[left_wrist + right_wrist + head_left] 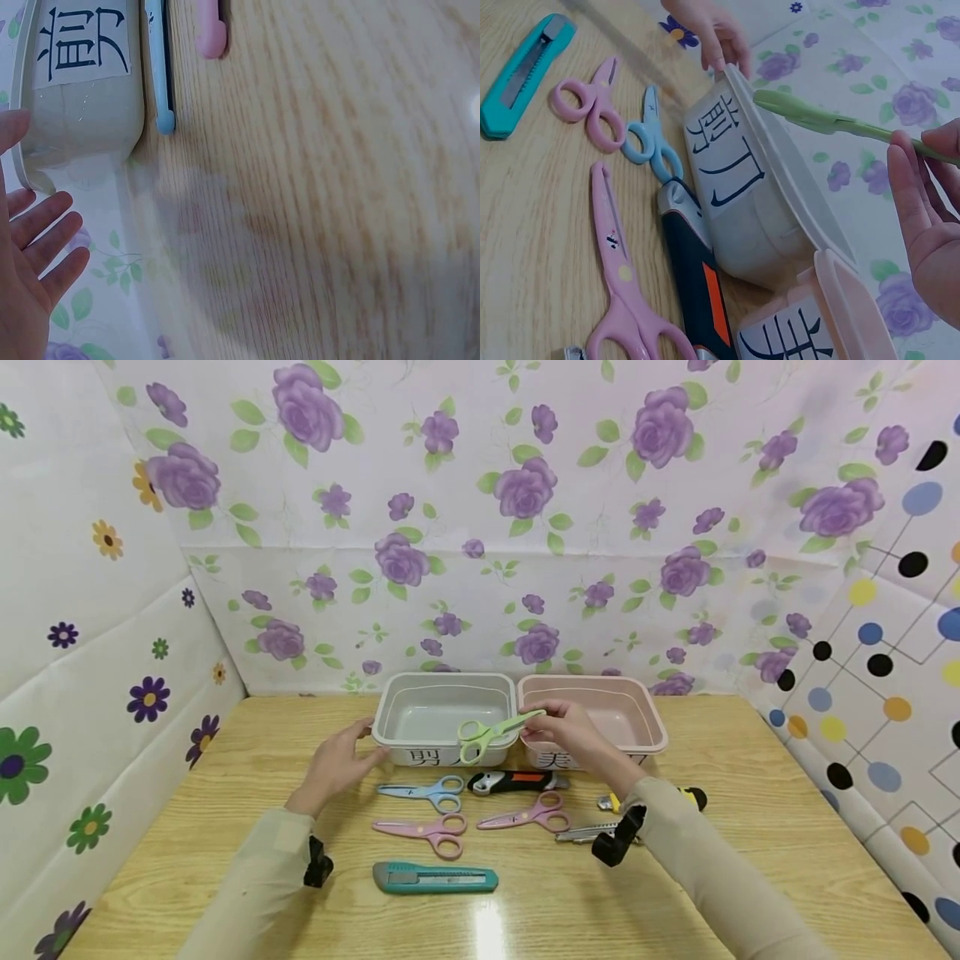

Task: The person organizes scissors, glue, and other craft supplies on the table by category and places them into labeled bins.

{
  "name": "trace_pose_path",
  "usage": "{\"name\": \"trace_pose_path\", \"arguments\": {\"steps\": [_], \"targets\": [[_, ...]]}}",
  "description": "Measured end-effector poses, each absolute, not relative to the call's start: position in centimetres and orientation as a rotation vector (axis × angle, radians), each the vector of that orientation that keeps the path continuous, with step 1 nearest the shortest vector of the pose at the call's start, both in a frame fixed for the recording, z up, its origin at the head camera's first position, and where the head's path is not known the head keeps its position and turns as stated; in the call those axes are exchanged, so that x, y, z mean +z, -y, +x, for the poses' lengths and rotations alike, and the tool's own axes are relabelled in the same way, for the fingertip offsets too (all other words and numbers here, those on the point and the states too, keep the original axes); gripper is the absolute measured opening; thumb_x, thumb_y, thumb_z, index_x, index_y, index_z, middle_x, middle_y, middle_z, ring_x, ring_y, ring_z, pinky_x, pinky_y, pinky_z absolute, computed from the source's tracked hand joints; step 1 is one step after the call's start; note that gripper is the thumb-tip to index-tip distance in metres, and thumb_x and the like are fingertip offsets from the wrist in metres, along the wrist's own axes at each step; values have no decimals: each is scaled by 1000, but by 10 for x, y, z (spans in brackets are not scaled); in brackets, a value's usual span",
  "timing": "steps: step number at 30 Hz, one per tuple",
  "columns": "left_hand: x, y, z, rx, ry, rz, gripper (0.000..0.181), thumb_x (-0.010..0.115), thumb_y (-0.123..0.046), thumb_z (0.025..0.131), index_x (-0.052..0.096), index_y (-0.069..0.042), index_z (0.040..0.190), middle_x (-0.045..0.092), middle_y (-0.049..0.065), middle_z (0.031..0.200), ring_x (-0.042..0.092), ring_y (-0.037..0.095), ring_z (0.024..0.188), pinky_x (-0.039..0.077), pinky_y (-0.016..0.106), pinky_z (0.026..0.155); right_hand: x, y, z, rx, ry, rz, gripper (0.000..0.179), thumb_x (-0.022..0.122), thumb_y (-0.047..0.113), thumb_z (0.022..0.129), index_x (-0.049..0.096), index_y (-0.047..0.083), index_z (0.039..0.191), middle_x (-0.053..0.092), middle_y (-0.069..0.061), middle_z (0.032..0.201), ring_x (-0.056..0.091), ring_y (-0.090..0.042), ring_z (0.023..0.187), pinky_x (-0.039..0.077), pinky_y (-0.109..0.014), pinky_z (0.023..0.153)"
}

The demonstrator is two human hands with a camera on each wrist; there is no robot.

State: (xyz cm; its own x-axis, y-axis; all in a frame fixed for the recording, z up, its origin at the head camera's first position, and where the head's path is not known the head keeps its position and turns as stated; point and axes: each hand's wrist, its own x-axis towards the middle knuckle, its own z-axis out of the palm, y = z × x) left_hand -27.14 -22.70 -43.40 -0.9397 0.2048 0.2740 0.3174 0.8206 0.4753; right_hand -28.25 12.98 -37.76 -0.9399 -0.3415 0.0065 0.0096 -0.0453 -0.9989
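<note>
My right hand (573, 733) pinches a pair of light green scissors (495, 732) by the blade end, with the finger loops pointing left. The scissors hang over the front right rim of a grey bin (390, 755), which has a label with black characters. At that bin's left end is my left hand (337, 767), thumb near the front corner and fingers by the side. The left wrist view shows the fingers (45, 221) extended, with the thumb at the rim. A pink bin (654, 714) stands right beside the grey one, partly behind my right hand.
Before the bins lie blue scissors (423, 792), two pink scissors (427, 830) (525, 814), and a black-orange utility knife (517, 782). Closer in is a teal box cutter (435, 878). A silver cutter (588, 833) and a yellow one (693, 797) are partly hidden by my right sleeve.
</note>
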Motion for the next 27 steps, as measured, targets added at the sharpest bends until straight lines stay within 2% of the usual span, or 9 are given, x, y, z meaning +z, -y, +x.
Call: {"name": "trace_pose_path", "arguments": {"steps": [8, 27], "targets": [[-435, 226, -272, -769, 2789, -404, 61, 60, -39, 86, 43, -4, 133, 58, 19, 117, 53, 40, 106, 42, 56, 85, -378, -126, -291, -2230, -1904, -329, 35, 51, -6, 87, 45, -20, 119, 64, -1, 79, 64, -9, 70, 53, -24, 72], [-436, 226, -272, -777, 2787, -391, 63, 60, -41, 86, 42, -3, 133, 58, 20, 117, 54, 40, 106, 42, 56, 85, -383, -114, -306, -2202, -2008, -162, 34, 51, -1, 88, 50, -14, 119, 63, 0, 74, 62, -7, 68, 52, -21, 70]]}}
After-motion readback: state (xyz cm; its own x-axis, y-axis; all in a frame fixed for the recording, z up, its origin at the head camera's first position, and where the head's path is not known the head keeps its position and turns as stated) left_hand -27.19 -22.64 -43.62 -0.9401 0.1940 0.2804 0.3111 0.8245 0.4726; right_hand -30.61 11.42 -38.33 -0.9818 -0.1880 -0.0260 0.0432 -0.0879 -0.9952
